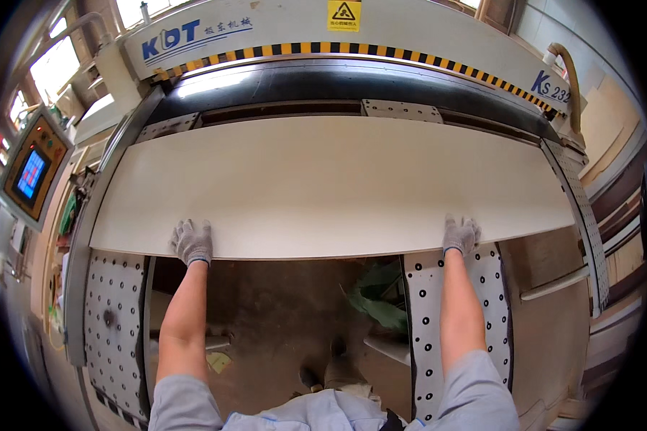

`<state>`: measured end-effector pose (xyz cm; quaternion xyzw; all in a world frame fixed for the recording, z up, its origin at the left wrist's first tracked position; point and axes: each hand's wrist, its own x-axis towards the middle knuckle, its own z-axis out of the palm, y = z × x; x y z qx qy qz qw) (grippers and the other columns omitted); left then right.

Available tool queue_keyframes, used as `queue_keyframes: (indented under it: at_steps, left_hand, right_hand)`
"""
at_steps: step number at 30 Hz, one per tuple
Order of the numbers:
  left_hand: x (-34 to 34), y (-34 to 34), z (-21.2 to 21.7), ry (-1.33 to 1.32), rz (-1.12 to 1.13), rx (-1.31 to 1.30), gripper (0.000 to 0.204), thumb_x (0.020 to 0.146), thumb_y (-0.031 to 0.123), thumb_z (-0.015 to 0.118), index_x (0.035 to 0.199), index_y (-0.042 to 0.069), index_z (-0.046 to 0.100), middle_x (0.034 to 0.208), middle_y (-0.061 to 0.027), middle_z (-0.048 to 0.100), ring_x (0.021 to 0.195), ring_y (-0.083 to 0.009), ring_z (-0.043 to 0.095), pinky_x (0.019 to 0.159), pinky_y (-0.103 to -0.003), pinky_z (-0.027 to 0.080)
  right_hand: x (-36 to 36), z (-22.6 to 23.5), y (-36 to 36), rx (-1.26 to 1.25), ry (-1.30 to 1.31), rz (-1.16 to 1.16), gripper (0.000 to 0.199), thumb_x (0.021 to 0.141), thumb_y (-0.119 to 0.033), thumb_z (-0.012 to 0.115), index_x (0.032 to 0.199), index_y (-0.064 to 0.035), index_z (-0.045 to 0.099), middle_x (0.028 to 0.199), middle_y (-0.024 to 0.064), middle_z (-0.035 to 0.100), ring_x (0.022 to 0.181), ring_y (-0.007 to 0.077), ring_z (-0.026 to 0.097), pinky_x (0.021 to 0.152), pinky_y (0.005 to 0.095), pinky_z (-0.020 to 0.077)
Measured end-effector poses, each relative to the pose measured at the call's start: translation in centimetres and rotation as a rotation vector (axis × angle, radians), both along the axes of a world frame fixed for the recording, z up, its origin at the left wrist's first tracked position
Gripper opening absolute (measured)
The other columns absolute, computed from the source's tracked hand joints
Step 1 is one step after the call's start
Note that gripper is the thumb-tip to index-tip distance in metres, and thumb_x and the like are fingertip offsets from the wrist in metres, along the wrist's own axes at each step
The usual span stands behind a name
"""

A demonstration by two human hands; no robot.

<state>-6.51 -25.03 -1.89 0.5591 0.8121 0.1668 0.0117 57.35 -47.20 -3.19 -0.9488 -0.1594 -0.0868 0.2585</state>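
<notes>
A wide, off-white board (323, 187) lies flat across the machine's table, its long near edge towards me. On its near left part rests my left hand (193, 242) in a grey knitted glove, fingers spread over the top surface. My right hand (461, 235), gloved the same way, lies on the near right part of the board with its fingers apart. Both palms are close to the near edge, and both arms reach forward nearly straight. Neither hand holds anything that I can see.
Beyond the board runs a machine beam (424, 36) with a yellow-and-black striped edge. Perforated support tables (111, 316) stand below at left and right (428, 345). A control panel (32, 172) is at far left, a metal side fence (575, 194) at right. Green sheeting (381, 298) lies below.
</notes>
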Motion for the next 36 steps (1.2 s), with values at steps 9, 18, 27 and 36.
queue_keyframes:
  at_steps: [9,18,27,36]
  left_hand:
    - [4.0,11.6,1.0,0.034,0.005,-0.059,0.077,0.095,0.064,0.058,0.153,0.012,0.056,0.168,-0.0099,0.042,0.158,-0.0291,0.031,0.130,-0.052,0.019]
    - [6.4,19.1,1.0,0.069,0.002,-0.101,0.079,0.097,0.066,0.055,0.154,0.013,0.053,0.168,-0.0103,0.041,0.159,-0.0279,0.030,0.130,-0.053,0.019]
    - [5.2,20.6,-1.8,0.182,-0.105,-0.007,0.072,0.101,0.062,0.054,0.149,0.008,0.057,0.161,-0.0153,0.049,0.153,-0.0322,0.039,0.125,-0.054,0.027]
    - [9.8,26.0,0.0,0.185,-0.070,-0.121,0.075,0.103,0.064,0.047,0.158,0.012,0.050,0.169,-0.0088,0.041,0.158,-0.0286,0.033,0.128,-0.056,0.020]
  right_hand:
    - [1.6,1.5,11.2,-0.053,0.069,-0.082,0.072,0.087,-0.065,0.073,0.143,-0.0197,0.067,0.162,0.0013,0.052,0.156,0.0297,0.035,0.126,0.0589,0.0228]
    - [4.3,1.2,18.0,-0.080,0.118,-0.066,0.071,0.091,-0.064,0.068,0.147,-0.0198,0.065,0.167,0.0007,0.045,0.159,0.0267,0.029,0.127,0.0621,0.0182]
    - [7.4,-2.1,17.8,-0.160,0.026,0.054,0.063,0.095,-0.059,0.068,0.141,-0.0156,0.068,0.162,0.0041,0.052,0.155,0.0276,0.037,0.128,0.0553,0.0205]
    - [6.4,0.7,23.1,0.034,0.073,-0.022,0.057,0.094,-0.049,0.070,0.137,-0.0130,0.071,0.163,0.0058,0.050,0.157,0.0295,0.032,0.127,0.0652,0.0164]
